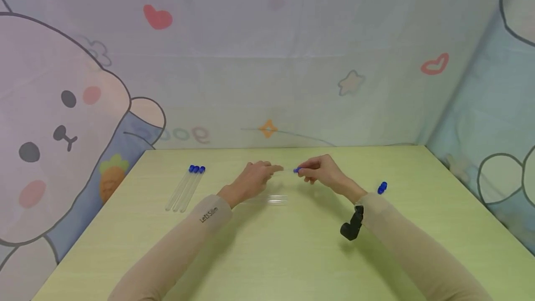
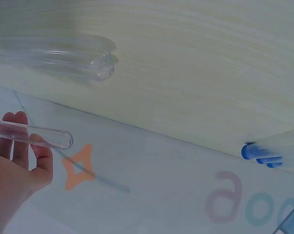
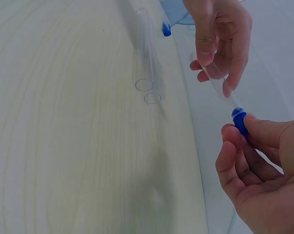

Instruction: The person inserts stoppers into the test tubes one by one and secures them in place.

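My left hand (image 1: 253, 181) holds a clear test tube (image 2: 54, 137) above the table, thumb on one side and fingers on the other, its rounded end showing in the left wrist view. Between thumb and fingertips, my right hand (image 1: 327, 171) pinches a blue cap (image 3: 240, 123). The cap sits right at the tube's open mouth, in line with it. In the head view the tube is mostly hidden by the left hand. Below the hands, uncapped clear tubes (image 1: 277, 199) lie side by side on the table, partly behind the left wrist.
To the left, three tubes (image 1: 185, 190) with blue caps lie in a row. Loose blue caps (image 1: 382, 187) lie to the right on the pale wooden table (image 1: 301, 264). A printed cloth (image 1: 251, 59) hangs behind the table's back edge. A black device (image 1: 353, 225) is strapped to the right wrist.
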Demonstrator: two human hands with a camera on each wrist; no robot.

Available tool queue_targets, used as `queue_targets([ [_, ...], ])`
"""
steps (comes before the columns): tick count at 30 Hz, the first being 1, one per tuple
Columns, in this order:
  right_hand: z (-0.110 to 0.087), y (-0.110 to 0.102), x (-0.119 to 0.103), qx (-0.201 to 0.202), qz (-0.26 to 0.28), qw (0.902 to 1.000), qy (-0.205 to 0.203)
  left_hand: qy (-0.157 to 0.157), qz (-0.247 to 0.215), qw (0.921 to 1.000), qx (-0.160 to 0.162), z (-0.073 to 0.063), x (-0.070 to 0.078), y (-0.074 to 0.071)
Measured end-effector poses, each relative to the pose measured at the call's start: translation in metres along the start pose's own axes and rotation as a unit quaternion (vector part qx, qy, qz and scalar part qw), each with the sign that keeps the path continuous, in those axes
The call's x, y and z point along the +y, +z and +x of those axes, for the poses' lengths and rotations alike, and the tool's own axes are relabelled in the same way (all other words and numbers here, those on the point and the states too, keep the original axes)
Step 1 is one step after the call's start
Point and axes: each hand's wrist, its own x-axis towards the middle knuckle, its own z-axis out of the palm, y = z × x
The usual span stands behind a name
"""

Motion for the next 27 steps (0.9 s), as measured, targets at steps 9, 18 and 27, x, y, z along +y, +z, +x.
queue_targets([
  [9, -0.002, 0.010, -0.001, 0.013, 0.005, 0.9997, -0.019, 0.032, -0.059, 0.9965, 0.050, 0.000, -0.001, 0.004],
  [18, -0.003, 0.010, -0.004, 0.014, -0.004, 0.9993, -0.036, 0.016, -0.099, 0.9932, 0.059, 0.003, 0.003, 0.009],
  [27, -0.004, 0.012, -0.005, 0.040, 0.012, 0.9990, -0.014, 0.005, -0.112, 0.9913, 0.070, 0.005, 0.007, 0.012],
])
